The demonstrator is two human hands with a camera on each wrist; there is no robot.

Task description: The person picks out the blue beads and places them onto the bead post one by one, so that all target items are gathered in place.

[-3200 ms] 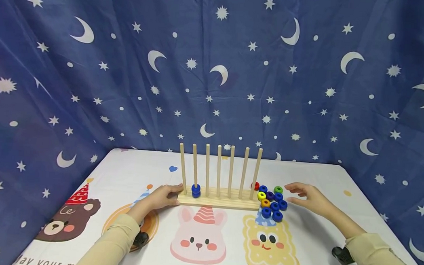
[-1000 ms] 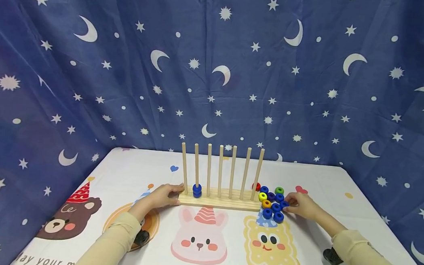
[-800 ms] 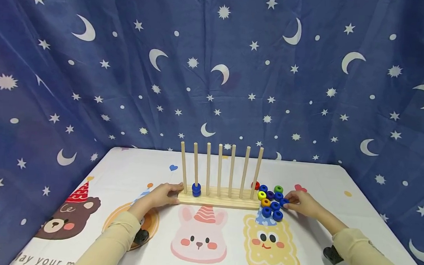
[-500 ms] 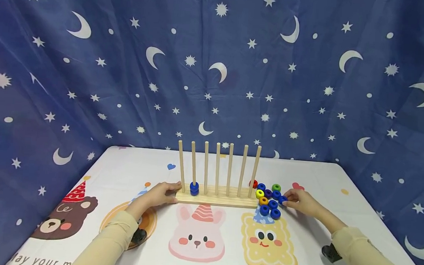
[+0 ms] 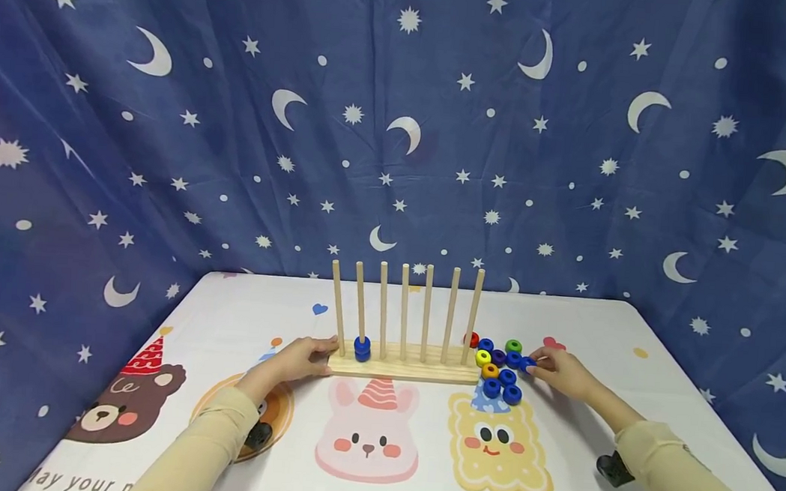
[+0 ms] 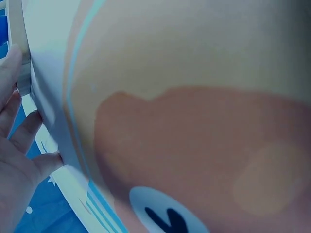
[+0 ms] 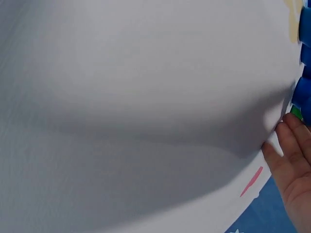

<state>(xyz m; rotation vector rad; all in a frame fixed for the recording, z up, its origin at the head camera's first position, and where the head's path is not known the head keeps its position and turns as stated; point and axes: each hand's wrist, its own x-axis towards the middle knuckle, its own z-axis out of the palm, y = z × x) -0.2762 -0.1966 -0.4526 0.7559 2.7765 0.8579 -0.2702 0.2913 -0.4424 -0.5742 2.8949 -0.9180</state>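
A wooden rack (image 5: pixel 404 369) with several upright pegs stands on the table, two blue beads (image 5: pixel 362 349) stacked on its second peg from the left. My left hand (image 5: pixel 300 360) grips the rack's left end between thumb and fingers; in the left wrist view that hand (image 6: pixel 19 150) lies against the wood. Beside the rack's right end, my right hand (image 5: pixel 563 372) pinches a blue bead (image 5: pixel 527 364) at the edge of a loose group. Fingers of the right hand (image 7: pixel 291 160) also show at the right wrist view's edge.
Around the right end lie a red bead (image 5: pixel 472 340), a yellow bead (image 5: pixel 483 358), an orange bead (image 5: pixel 489 371), a green bead (image 5: pixel 514 346) and several blue ones. A starry blue curtain (image 5: pixel 400 126) hangs behind the printed tablecloth (image 5: pixel 261 297).
My right hand has come in from the right to the bead group and closed on a blue bead, which has shifted slightly away from me. My left hand has stayed on the rack.
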